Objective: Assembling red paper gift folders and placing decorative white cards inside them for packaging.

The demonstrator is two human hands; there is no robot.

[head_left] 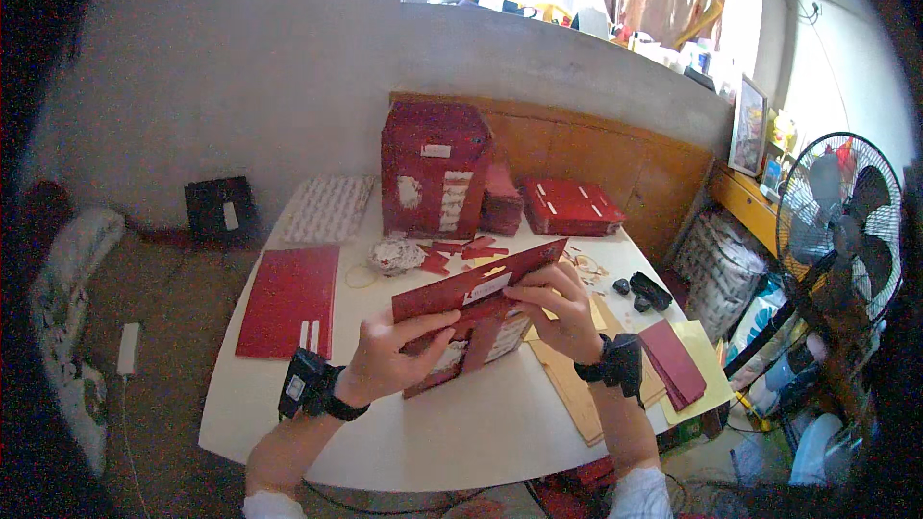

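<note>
Above the middle of the white table [385, 452] I hold up a dark red cardboard piece [452, 298], tilted, with a long top flap and white patches on its lower panel. Its exact kind I cannot tell. My left hand [399, 351] pinches the flap's left part, thumb and fingers closed on the edge. On the right, my right hand [558, 312] grips the same piece near a pale strip on the flap. The fingers partly hide the lower panel. A crumpled whitish ball [396, 255] and small red scraps [437, 261] lie just behind.
A tall dark red box [433, 173] stands at the back, with a red stack [572, 207] to its right. Flat red sheets [288, 298] lie left. Brown card strips [567, 384], dark red pieces [671, 365] and black objects [651, 290] lie right, near a black fan [836, 202].
</note>
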